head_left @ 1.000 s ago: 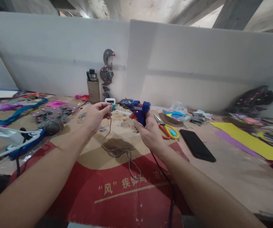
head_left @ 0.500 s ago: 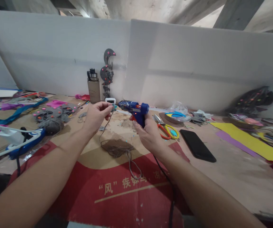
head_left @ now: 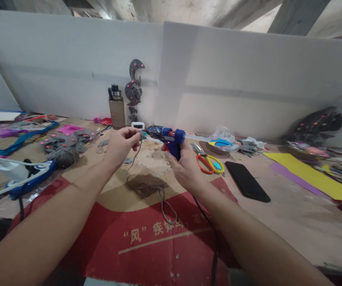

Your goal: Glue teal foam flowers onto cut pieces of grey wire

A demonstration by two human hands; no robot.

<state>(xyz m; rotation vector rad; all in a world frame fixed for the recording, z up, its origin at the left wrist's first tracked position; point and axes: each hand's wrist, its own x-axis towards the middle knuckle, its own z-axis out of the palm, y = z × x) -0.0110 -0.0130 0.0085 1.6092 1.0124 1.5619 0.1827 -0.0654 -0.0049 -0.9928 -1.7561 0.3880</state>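
Observation:
My right hand (head_left: 185, 167) is wrapped round the grip of a blue hot glue gun (head_left: 166, 137), whose nozzle points left. Its black cord (head_left: 209, 226) trails down along my right forearm. My left hand (head_left: 120, 145) pinches a small teal piece (head_left: 141, 135) together with a brown twine (head_left: 135, 159) right at the nozzle tip. The twine hangs down to a loose bundle (head_left: 145, 183) on the cardboard table cover (head_left: 105, 198) between my arms.
Orange and yellow scissors (head_left: 208, 162) and a black phone (head_left: 246, 181) lie to the right. A bottle (head_left: 116, 108) and a grey hanging ornament (head_left: 134, 89) stand at the white wall. Grey felt pieces (head_left: 64, 145) and a blue and white object (head_left: 19, 174) are left; yellow sheets (head_left: 310, 174) right.
The glue gun has shifted slightly left, bringing its nozzle closer to the piece pinched in my left hand. Both hands stay closed on their things.

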